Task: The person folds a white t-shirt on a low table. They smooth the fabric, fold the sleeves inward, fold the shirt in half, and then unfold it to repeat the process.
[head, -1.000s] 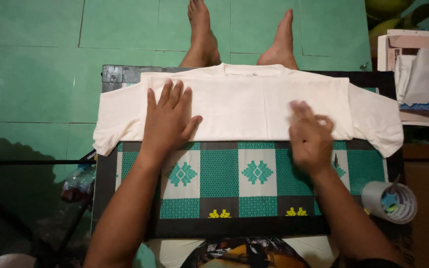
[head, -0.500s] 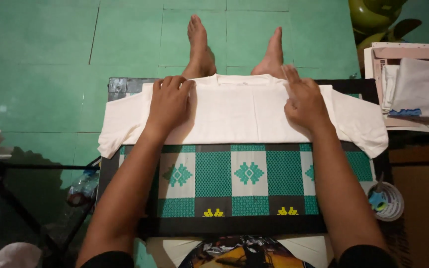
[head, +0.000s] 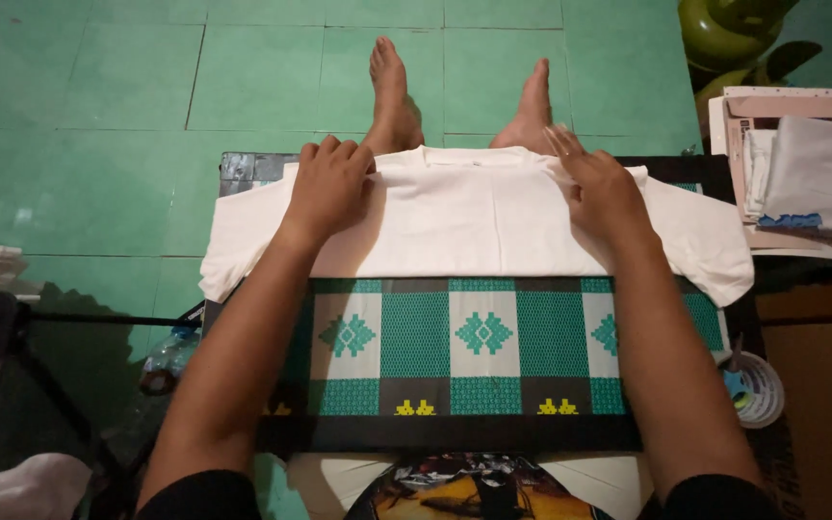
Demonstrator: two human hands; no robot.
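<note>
1. The left hand [head: 331, 188] lies on the left shoulder of a white T-shirt [head: 474, 226], its fingers [head: 325, 149] curled at the knuckles and bent over the shirt's far edge; whether they pinch the cloth or only press on it cannot be told.
2. The right hand [head: 604, 193] lies on the right shoulder, fingers [head: 562, 144] stretched out and slightly spread, flat on the cloth and gripping nothing.
3. The T-shirt is folded across its width, collar between the two sets of fingers, one sleeve spreading outward past each hand.
4. It rests on the far part of a surface [head: 243, 169] covered by a green, white and black patterned cloth [head: 479, 347], which shows bare on the wrist side of both hands.
5. Just beyond the fingertips, two bare feet [head: 392, 101] rest on the green tiled floor [head: 127, 87].
6. Out past the right fingers, a stack of pale folded cloth [head: 811, 173] sits well apart from the shirt.
7. Back by the right forearm, a roll of tape [head: 758, 390] lies beside the surface.
</note>
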